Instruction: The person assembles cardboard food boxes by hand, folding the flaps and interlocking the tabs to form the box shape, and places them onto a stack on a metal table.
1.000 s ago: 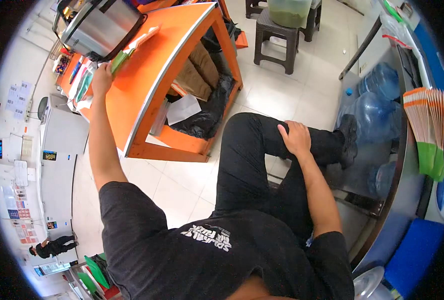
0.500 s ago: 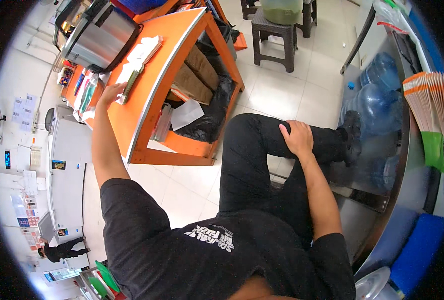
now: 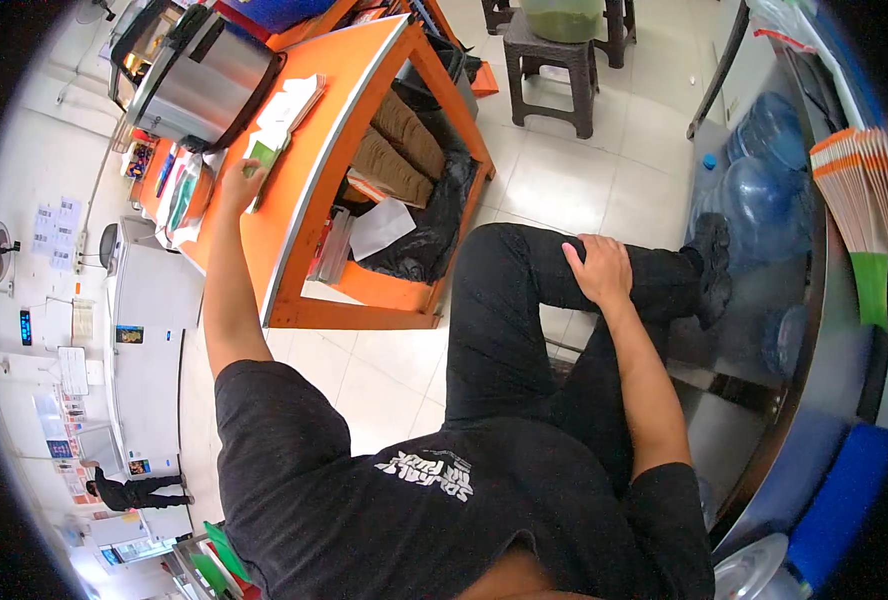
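Note:
My left hand (image 3: 241, 183) reaches out to the orange table (image 3: 359, 95) and holds a small green card (image 3: 262, 156) at its top, next to a stack of white papers (image 3: 294, 102). My right hand (image 3: 597, 270) rests flat on my raised knee in black trousers (image 3: 509, 300), fingers spread, holding nothing. My black shoe (image 3: 709, 265) is propped near the blue water bottles.
A large steel urn (image 3: 204, 75) stands on the table's far left. Brown bags and a black bag (image 3: 419, 215) fill the shelf under the table. A dark stool (image 3: 554, 65) with a green tub stands beyond. Blue water bottles (image 3: 764, 190) and a steel counter (image 3: 824, 330) lie to the right.
My left hand with the green card has come down onto the orange tabletop beside the white papers. The view has shifted. The right hand stays on my knee.

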### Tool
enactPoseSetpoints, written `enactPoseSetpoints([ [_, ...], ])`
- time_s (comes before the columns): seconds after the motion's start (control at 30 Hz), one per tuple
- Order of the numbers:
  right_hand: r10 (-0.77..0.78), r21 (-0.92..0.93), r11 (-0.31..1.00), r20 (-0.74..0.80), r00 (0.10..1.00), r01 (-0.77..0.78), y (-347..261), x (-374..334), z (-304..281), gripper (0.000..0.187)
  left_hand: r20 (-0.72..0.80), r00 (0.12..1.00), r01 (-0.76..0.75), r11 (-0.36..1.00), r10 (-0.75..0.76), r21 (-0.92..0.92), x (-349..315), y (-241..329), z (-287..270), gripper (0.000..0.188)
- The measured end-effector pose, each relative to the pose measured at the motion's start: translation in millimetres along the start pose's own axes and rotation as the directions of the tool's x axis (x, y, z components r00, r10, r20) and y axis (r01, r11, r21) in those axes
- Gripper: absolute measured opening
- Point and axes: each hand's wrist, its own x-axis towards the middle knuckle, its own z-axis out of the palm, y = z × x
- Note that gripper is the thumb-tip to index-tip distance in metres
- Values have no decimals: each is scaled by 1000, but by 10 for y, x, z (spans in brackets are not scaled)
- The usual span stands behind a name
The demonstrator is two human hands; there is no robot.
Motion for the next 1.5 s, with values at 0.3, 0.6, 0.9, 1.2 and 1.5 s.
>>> enactPoseSetpoints([
  [0.3, -7, 19, 1000, 11, 1000, 7, -20, 2, -18, 46, -169, 956, -175, 931, 238, 321, 32, 54, -668, 55],
  [0.6, -42, 515, 813, -414, 909, 272, -830, 288, -831, 35, -194, 936, -323, 937, 294, -133, -697, 2688, -1156, 53],
  [0.9, -348, 360, 804, -361, 865, 473, -1029, 301, -1399, 27, 141, 819, -358, 686, 557, -633, -1424, 4145, -459, 60],
  [1.2, -32, 728, 657, -231, 972, 195, -697, -40, -1528, 15, 126, 930, -25, 400, 347, -916, -1582, 4387, 114, 16],
  [1.5, -120, 459, 787, -540, 833, 411, -702, -32, -1563, 11, 57, 991, 0, 438, 118, -899, -1640, 4748, 96, 17],
])
